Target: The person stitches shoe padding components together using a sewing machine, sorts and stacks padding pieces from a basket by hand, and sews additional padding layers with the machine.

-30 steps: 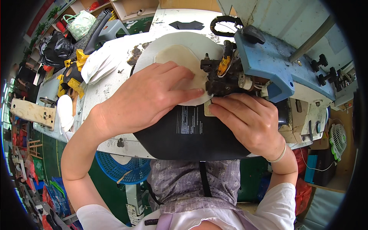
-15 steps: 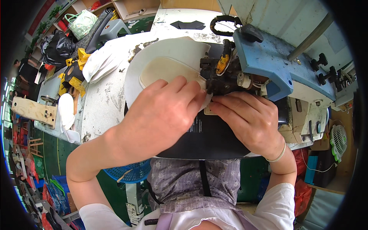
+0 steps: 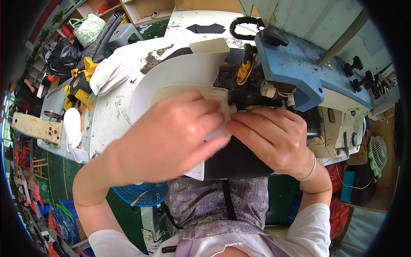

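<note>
A curved white piece of stiff sheet material (image 3: 171, 75) with a cream inner layer (image 3: 171, 92) lies on the worktable, fed into the head of a blue sewing machine (image 3: 299, 68). My left hand (image 3: 171, 137) presses flat on the white piece, fingers spread toward the needle area. My right hand (image 3: 274, 137) pinches the piece's edge right below the machine head, fingertips meeting those of my left hand. A black sheet (image 3: 239, 160) lies under both hands at the table's near edge. The needle is hidden behind dark machine parts.
A stained white table (image 3: 111, 111) carries a stack of white pieces (image 3: 109, 70) and yellow-and-black items (image 3: 81, 85) at the left. A blue basket (image 3: 137, 192) sits under the table. A small fan (image 3: 376, 152) stands at the right. A black cut shape (image 3: 205, 28) lies at the far edge.
The white piece has turned and slid toward me under the machine head, its far end now sticking up. My left hand has moved with it toward the near table edge; my right hand stays put.
</note>
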`<state>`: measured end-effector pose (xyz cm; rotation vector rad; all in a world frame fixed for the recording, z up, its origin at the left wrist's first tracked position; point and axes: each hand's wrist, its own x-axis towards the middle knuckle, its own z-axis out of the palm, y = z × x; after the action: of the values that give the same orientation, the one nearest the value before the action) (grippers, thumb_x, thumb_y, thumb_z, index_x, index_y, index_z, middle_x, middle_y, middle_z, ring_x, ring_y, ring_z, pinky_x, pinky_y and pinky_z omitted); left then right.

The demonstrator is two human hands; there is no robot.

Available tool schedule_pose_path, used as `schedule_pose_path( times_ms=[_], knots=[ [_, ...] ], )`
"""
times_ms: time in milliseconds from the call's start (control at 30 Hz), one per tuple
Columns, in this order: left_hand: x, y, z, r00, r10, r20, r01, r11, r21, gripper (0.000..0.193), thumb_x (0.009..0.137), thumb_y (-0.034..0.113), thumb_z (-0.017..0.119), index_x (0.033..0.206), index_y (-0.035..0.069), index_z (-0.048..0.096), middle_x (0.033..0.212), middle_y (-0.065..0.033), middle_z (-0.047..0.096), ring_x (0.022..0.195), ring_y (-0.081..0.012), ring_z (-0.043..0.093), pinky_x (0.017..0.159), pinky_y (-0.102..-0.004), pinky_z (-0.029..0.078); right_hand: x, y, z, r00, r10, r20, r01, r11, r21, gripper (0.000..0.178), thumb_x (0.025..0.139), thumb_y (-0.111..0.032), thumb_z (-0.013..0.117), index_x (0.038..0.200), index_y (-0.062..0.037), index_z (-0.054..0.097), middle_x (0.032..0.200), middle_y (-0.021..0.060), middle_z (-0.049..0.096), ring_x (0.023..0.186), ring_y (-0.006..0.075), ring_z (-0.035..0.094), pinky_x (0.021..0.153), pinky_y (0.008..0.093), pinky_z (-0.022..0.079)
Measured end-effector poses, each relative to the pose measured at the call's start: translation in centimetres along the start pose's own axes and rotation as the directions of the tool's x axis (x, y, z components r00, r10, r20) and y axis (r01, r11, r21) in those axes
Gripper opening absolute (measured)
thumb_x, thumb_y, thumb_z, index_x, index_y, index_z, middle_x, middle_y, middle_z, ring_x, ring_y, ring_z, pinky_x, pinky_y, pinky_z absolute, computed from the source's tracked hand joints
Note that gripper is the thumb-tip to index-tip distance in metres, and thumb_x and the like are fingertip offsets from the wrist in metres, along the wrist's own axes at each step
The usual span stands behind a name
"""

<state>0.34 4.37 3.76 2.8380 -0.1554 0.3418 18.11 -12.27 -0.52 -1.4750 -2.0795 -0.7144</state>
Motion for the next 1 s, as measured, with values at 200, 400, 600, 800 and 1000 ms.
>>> schedule_pose_path(
  times_ms=[200,400,600,800,1000],
  knots=[
    [-0.2,-4.7,-1.0,0.964,0.253,0.087,-0.26,0.962,0.082,0.033,0.088,0.018,0.071,0.121,0.01,0.073,0.135,-0.0132,0.065,0.127,-0.0369,0.057,0.113,-0.0553,0.04,-0.1,0.2,0.3,1.0,-0.008,0.005,0.008,1.0,0.008,0.035,0.064,-0.015,0.068,0.098,-0.0045,0.073,0.098,0.0051,0.07,0.086,0.0198,0.07,0.067,0.0288,0.056],
    [-0.9,-6.2,-0.1,0.96,0.254,0.116,-0.244,0.965,-0.091,0.037,0.093,0.019,0.067,0.129,0.019,0.072,0.146,-0.013,0.058,0.141,-0.0384,0.049,0.118,-0.058,0.032,-0.1,0.2,0.2,1.0,0.005,0.027,-0.005,1.0,0.007,0.035,0.065,-0.015,0.068,0.098,-0.0045,0.073,0.098,0.0059,0.07,0.086,0.0201,0.069,0.066,0.0291,0.056],
    [-1.1,-5.8,0.3,0.965,0.25,0.081,-0.25,0.968,-0.007,0.039,0.093,0.019,0.066,0.131,0.021,0.071,0.148,-0.0145,0.056,0.138,-0.0375,0.051,0.115,-0.0564,0.035,-0.4,0.3,0.5,1.0,-0.004,0.009,0.004,1.0,-0.022,0.033,0.067,-0.016,0.069,0.098,-0.0049,0.073,0.098,0.006,0.07,0.087,0.0203,0.069,0.066,0.0296,0.056],
    [-1.2,-5.7,0.5,0.968,0.238,0.075,-0.243,0.968,0.059,0.04,0.093,0.02,0.065,0.132,0.022,0.071,0.148,-0.0145,0.055,0.137,-0.0378,0.051,0.113,-0.0539,0.036,-0.4,0.2,0.6,1.0,0.007,0.007,-0.007,1.0,-0.006,0.032,0.068,-0.015,0.069,0.098,-0.0055,0.073,0.098,0.0056,0.07,0.087,0.02,0.069,0.065,0.0299,0.056],
    [-0.9,-5.3,0.7,0.975,0.219,0.044,-0.222,0.971,0.087,0.041,0.093,0.021,0.065,0.133,0.021,0.07,0.148,-0.0161,0.053,0.136,-0.0386,0.048,0.112,-0.0521,0.035,-0.4,0.3,0.3,0.999,0.02,0.036,-0.02,1.0,-0.001,0.032,0.068,-0.016,0.069,0.099,-0.0064,0.072,0.099,0.0045,0.07,0.087,0.0188,0.07,0.065,0.0294,0.056]
  ],
)
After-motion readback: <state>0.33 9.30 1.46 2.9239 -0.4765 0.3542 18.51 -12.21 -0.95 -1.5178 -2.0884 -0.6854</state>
